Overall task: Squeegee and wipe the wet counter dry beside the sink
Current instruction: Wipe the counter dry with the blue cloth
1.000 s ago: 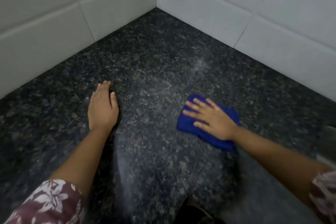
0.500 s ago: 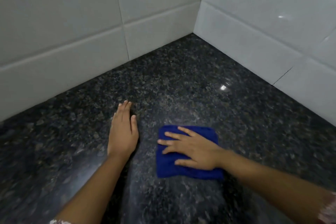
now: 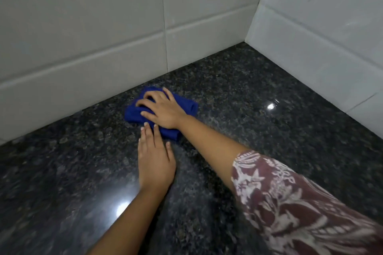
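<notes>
A blue cloth (image 3: 187, 106) lies bunched on the dark speckled granite counter (image 3: 269, 130), close to the foot of the left tiled wall. My right hand (image 3: 163, 109) presses down on the cloth with its fingers curled into the fabric. My left hand (image 3: 155, 159) rests flat on the counter just in front of the cloth, fingers together, its fingertips touching the cloth's near edge. It holds nothing. No squeegee or sink is in view.
White tiled walls (image 3: 103, 37) meet in a corner (image 3: 246, 41) at the back right and bound the counter on two sides. The granite shows shiny light reflections (image 3: 271, 106). My patterned maroon sleeve (image 3: 290, 203) covers the right forearm.
My right hand has pushed the cloth to the left and away, across in front of my left hand, toward the left wall, bunching it. The view has swung left. My left hand stayed flat.
</notes>
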